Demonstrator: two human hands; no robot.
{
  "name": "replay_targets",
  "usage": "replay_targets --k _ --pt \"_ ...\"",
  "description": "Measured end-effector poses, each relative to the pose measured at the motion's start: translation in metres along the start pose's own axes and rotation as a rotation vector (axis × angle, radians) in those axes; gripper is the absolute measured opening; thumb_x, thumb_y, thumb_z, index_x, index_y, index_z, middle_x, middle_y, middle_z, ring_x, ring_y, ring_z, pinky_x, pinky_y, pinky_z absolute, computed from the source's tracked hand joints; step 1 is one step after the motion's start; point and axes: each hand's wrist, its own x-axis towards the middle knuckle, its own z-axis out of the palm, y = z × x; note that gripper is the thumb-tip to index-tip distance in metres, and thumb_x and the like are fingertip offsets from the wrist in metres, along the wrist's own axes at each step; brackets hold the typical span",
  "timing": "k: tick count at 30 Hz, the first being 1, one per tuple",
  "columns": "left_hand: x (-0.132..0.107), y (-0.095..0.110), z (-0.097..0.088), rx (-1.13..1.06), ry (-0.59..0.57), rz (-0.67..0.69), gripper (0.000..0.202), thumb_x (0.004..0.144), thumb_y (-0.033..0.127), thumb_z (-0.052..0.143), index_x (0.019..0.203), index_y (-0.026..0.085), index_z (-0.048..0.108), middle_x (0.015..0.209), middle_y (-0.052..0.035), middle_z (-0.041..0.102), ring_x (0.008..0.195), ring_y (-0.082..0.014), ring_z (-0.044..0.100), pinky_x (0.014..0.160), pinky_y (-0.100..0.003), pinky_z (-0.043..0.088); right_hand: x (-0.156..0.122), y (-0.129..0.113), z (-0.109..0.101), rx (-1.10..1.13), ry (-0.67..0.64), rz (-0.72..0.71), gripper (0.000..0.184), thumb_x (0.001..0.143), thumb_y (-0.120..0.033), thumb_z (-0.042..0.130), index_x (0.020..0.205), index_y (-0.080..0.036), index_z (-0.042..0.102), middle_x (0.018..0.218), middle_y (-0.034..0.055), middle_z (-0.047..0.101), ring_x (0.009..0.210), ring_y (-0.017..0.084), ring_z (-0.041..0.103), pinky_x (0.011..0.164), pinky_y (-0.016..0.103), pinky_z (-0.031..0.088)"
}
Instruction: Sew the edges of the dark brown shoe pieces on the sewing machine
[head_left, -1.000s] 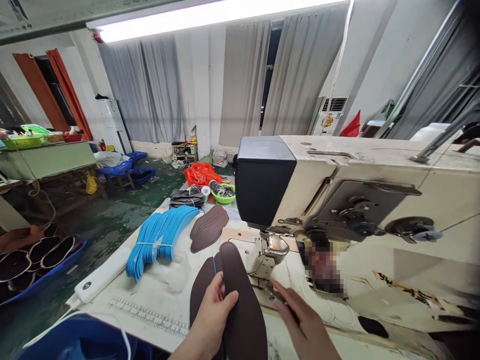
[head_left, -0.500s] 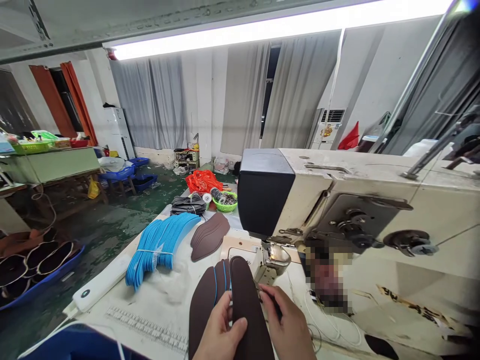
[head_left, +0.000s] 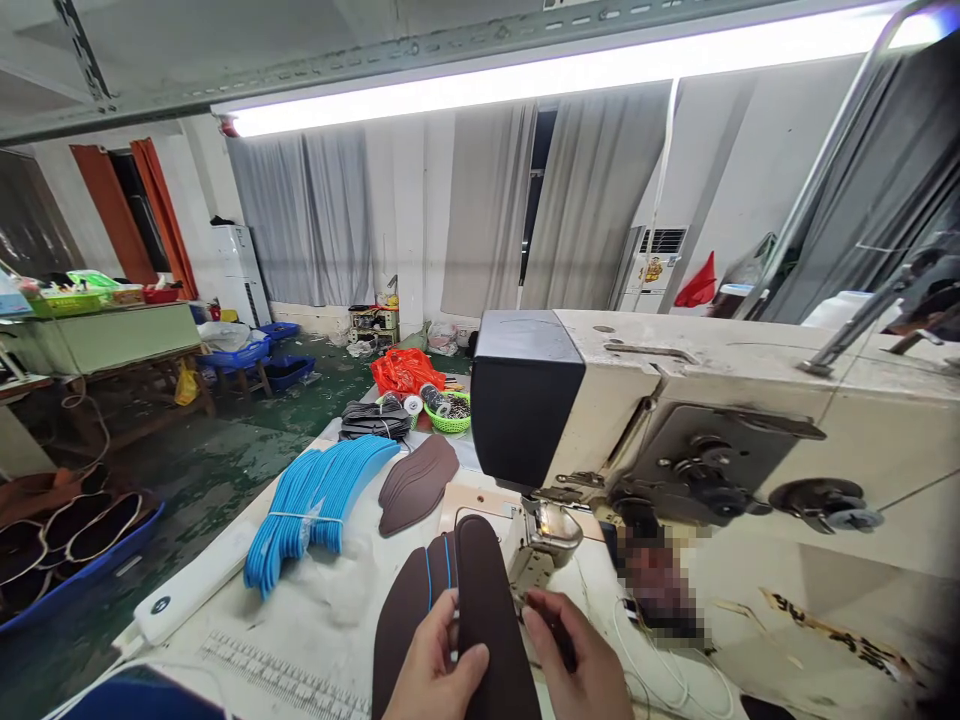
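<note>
A long dark brown padded panel (head_left: 495,620) with a rounded top lies in front of the sewing machine's needle area. My left hand (head_left: 442,650) grips its left edge, thumb on top and fingers beneath. Under and left of it spreads more dark brown material (head_left: 405,610) with thin blue lines of trim. At the panel's right edge, my right hand (head_left: 574,650) is closed in a pinch; what lies between its fingertips is too small to make out. The sewing machine (head_left: 615,390) stands just beyond and to the right, its metal post (head_left: 551,530) close to the panel's tip.
A tied bundle of bright blue curved strips (head_left: 315,510) and a stack of brown cut pieces (head_left: 420,480) lie on the white table. Behind are black strips (head_left: 375,418), a green basket (head_left: 450,420) and a red plastic bag (head_left: 405,372). A ruler marking (head_left: 277,680) runs along the front.
The view has tilted up slightly, so most things sit a little lower. Both hands keep almost the same place at the panel; the right fingers are curled in slightly more.
</note>
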Motion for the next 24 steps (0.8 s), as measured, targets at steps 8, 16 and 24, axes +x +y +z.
replay_targets --k 8,16,24 --pt "-0.003 -0.002 -0.001 0.014 0.031 -0.041 0.057 0.063 0.043 0.077 0.113 0.02 0.06 0.112 -0.0132 0.068 0.108 -0.0303 0.06 0.094 -0.04 0.046 0.009 0.0 -0.006 -0.075 0.027 0.012 0.029 0.084 -0.046 0.054 0.075 -0.022 0.066 0.063 -0.0005 0.067 0.056 0.016 0.063 0.055 0.02 0.052" --pt "-0.003 0.002 0.002 0.006 0.006 -0.058 0.055 0.064 0.044 0.076 0.111 0.021 0.061 0.11 -0.0127 0.069 0.106 -0.0305 0.061 0.091 -0.041 0.047 0.011 0.002 -0.021 -0.276 -0.06 -0.325 0.014 0.088 -0.035 0.053 0.09 -0.024 0.062 0.075 0.0011 0.068 0.066 0.017 0.067 0.062 0.022 0.052" --pt "-0.004 0.016 0.006 0.002 -0.003 -0.069 0.048 0.065 0.04 0.076 0.109 0.023 0.064 0.102 -0.0089 0.072 0.102 -0.0282 0.062 0.094 -0.042 0.045 0.01 0.005 -0.024 -0.313 -0.108 -0.311 0.015 0.091 -0.035 0.048 0.092 -0.026 0.059 0.075 0.0016 0.067 0.067 0.017 0.067 0.06 0.023 0.053"
